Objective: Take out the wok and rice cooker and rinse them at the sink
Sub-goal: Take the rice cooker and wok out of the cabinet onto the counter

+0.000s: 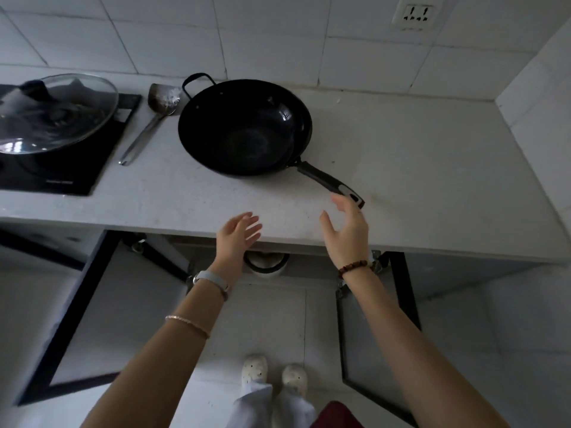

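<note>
A black wok (pixel 244 126) stands upright on the pale countertop (pixel 417 168), its long handle (pixel 330 183) pointing to the front right. My right hand (pixel 347 231) is open just below the handle's end, fingers spread, not touching it. My left hand (pixel 239 234) hovers open over the counter's front edge, holding nothing. In the open cabinet beneath the counter a round white thing with a dark rim (pixel 267 263) shows partly; I cannot tell if it is the rice cooker.
A metal spatula (pixel 151 128) lies left of the wok. A glass lid (pixel 52 112) rests on a black induction hob (pixel 71 159) at the far left. Two cabinet doors (pixel 74 304) (pixel 380 319) stand open below. A wall socket (pixel 417 13) sits on the tiled wall.
</note>
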### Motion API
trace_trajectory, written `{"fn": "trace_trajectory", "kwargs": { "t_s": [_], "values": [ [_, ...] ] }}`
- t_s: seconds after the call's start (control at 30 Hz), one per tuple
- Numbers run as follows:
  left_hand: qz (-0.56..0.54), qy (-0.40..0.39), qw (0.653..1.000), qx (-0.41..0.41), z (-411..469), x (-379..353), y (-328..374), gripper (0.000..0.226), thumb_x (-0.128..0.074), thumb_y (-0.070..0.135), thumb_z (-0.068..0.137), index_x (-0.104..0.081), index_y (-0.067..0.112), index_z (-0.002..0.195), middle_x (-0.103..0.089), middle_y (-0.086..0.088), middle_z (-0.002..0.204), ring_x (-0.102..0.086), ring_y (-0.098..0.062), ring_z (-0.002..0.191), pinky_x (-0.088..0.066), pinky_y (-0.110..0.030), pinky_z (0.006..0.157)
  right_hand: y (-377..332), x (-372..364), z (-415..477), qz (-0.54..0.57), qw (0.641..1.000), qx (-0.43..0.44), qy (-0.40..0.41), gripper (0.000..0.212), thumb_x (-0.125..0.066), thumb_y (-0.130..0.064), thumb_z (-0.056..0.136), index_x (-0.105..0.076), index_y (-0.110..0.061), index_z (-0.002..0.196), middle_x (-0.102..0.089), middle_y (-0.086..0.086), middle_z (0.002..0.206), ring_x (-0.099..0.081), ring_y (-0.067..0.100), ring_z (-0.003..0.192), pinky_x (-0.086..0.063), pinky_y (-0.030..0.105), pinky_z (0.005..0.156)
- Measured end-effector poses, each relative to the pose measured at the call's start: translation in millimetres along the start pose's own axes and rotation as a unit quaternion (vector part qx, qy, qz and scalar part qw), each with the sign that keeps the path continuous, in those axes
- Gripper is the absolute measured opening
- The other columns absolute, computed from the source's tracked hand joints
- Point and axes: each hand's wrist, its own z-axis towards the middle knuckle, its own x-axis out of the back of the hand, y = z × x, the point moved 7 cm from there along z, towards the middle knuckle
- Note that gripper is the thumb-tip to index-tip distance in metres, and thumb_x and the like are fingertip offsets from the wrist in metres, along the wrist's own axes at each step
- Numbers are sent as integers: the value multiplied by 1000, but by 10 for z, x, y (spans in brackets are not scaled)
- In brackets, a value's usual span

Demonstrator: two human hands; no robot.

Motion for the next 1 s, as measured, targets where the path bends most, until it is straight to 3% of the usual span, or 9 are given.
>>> {"fn": "trace_trajectory", "kwargs": {
  "t_s": [0.23,0.4,0.6,0.8,1.0],
  "values": [
    [-53,83,995,22,-263,938,-513,27,-48,15,101,-58,2,122,-65,-15,116,-67,-24,100,-53,-33,88,83,-447,-596,34,998,-20,-48,32,-58,-17,92,-57,-11,124,-61,3,123,-54,12,110,-42,22,93],
    [-55,110,992,42,-284,1466,-769,30,-46,14,101,-54,-2,126,-63,-15,115,-64,-22,96,-50,-38,94,266,-822,-865,40,994,-64,-74,29,-55,-17,94,-60,-11,123,-63,2,120,-58,14,108,-45,23,91],
    [-53,136,988,48,-122,1965,-1017,22,-47,11,100,-58,2,117,-63,-18,114,-64,-27,97,-50,-40,96,604,-1312,-1087,59,987,-121,-91,26,-51,-14,96,-61,-10,120,-64,3,118,-60,12,107,-48,28,94],
    [-46,136,989,42,299,2123,-1462,19,-48,9,99,-59,4,114,-65,-13,104,-62,-25,94,-50,-38,93,1300,-1762,-1138,50,972,-205,-108,28,-46,-17,98,-61,-10,122,-63,-1,119,-56,7,106,-42,19,85],
    [-35,120,990,59,1064,2082,-2227,22,-44,4,97,-58,4,115,-65,-5,90,-63,-14,79,-53,-22,73,2376,-2329,-1067,86,949,-289,-94,28,-44,-18,98,-62,-10,118,-65,7,119,-62,20,106,-47,31,90]
  ]
}}
